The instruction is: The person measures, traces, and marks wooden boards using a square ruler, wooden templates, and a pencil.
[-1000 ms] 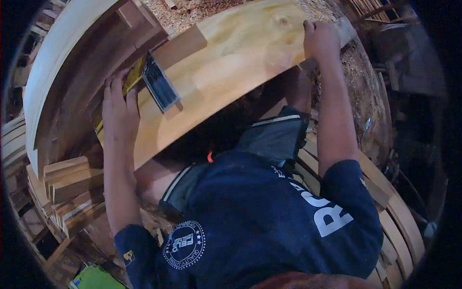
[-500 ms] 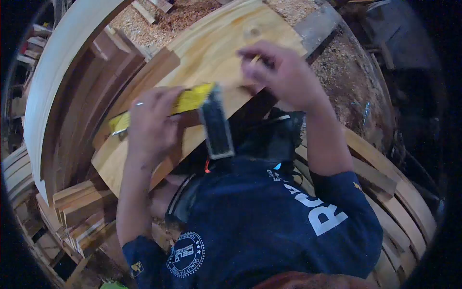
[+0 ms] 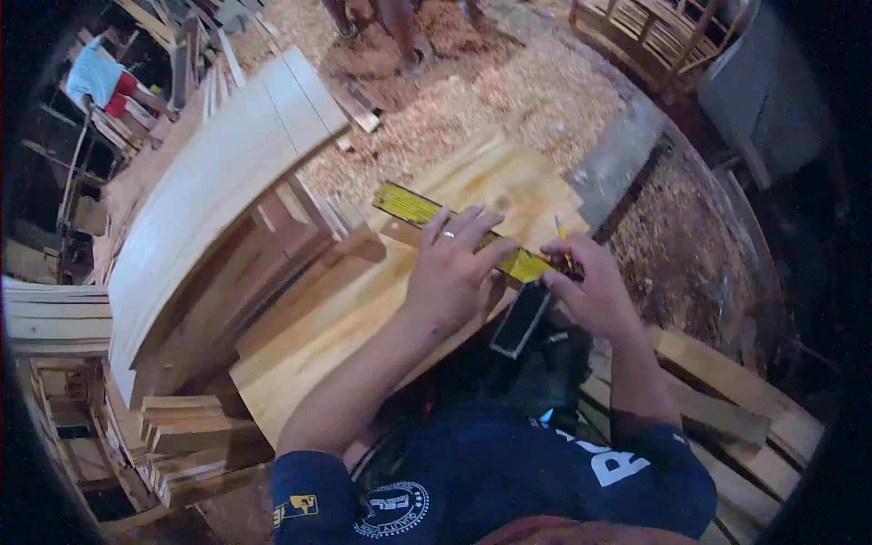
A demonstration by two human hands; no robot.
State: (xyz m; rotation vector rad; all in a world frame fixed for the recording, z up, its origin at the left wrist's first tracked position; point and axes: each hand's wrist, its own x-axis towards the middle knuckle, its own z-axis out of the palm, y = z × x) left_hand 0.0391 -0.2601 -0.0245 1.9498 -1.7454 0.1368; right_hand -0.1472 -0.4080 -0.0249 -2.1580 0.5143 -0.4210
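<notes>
A pale wooden board (image 3: 318,345) lies slanted in front of me. Across it rests a try square (image 3: 404,203) with a yellow marked blade, its dark stock hanging over the board's near edge. My left hand (image 3: 447,272), with a ring on one finger, holds the blade down, fingers draped over it. At the blade's stock end, my right hand (image 3: 595,286) is closed around a yellow pencil (image 3: 560,227), which points up and away from me. The right fingertips are by the square's corner; whether they touch it I cannot tell.
A large curved pale wooden piece (image 3: 209,173) stands at the left over stacked timber (image 3: 195,436). Wood shavings (image 3: 490,100) cover the ground beyond. More planks (image 3: 727,418) lie at the right. A person's legs (image 3: 395,27) show at the top, another person (image 3: 100,82) at upper left.
The try square has moved right along the board and turned, its blade now lying across the board. Both hands have come together near its corner. My view has tilted up.
</notes>
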